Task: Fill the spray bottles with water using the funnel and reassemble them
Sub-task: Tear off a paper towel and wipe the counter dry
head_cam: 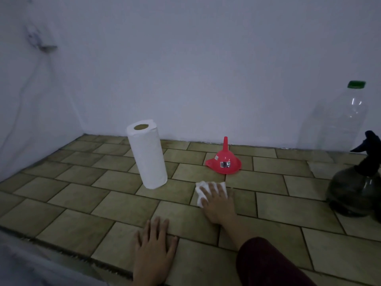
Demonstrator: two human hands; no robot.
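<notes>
Fingers [214,189] of the right hand [218,203] lie straight and spread, pressing a folded paper towel [199,193] flat on the tiled table [82,199]. The left hand [153,248] rests palm-down, fingers straight, near the front edge. The red funnel [223,162] sits upside down just behind the towel, beside an upright paper towel roll [147,155]. A dark spray bottle [354,188] stands at far right, a clear plastic bottle [338,120] behind it.

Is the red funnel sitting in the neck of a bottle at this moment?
No. The red funnel stands mouth-down on the tiled counter, spout up, apart from both bottles.
</notes>
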